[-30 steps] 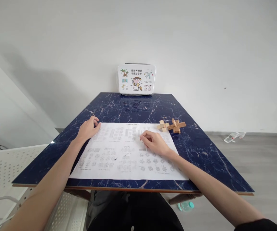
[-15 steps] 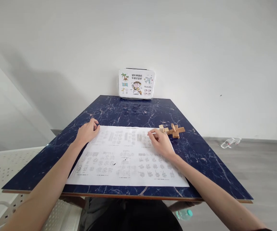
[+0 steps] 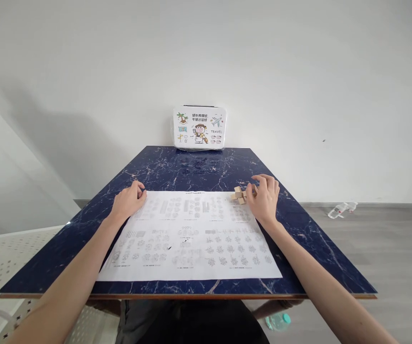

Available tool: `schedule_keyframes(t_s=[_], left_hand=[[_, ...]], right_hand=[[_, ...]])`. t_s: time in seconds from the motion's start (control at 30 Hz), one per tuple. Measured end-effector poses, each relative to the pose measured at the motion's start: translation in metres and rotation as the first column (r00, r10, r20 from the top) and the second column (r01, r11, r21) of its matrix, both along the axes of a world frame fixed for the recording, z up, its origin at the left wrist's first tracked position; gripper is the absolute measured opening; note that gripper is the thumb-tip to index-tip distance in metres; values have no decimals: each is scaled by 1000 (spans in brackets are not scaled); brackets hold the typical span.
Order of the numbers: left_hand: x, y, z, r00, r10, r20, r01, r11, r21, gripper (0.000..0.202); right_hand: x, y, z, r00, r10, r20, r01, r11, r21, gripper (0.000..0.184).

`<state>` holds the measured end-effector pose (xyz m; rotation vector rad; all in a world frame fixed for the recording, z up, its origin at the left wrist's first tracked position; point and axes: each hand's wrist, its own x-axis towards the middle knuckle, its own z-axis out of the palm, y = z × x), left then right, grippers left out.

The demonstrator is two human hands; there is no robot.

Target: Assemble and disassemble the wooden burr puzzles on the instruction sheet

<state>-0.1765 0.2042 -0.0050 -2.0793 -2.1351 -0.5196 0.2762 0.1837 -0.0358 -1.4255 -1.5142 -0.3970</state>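
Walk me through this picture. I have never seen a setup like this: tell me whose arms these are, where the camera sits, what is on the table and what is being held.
There is no machine here. Both bare arms belong to one person, and the single camera is worn on that person's head, looking forward and down. On the dark blue marbled table lies a white printed sheet of small diagrams. The left hand rests at the sheet's far left corner, fingers curled, holding nothing visible. The right hand curls over wooden puzzle pieces by the sheet's far right corner; whether it grips them is hidden. A cartoon-printed box stands against the wall.
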Motion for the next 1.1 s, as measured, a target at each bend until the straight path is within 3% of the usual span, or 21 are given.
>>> schedule_keyframes(t_s=[0.33, 0.63, 1.1], left_hand=[[-1, 0, 1, 1000, 1, 13, -1, 1000, -16, 21], [-6, 1, -3, 1000, -4, 0, 4, 1000, 2, 20], [-7, 0, -3, 1000, -4, 3, 4, 1000, -1, 21]], right_hand=[[11, 16, -18, 997, 13, -81, -26, 988, -155, 30], [15, 18, -22, 985, 19, -169, -48, 984, -172, 31], [15, 15, -18, 988, 23, -152, -43, 991, -126, 43]])
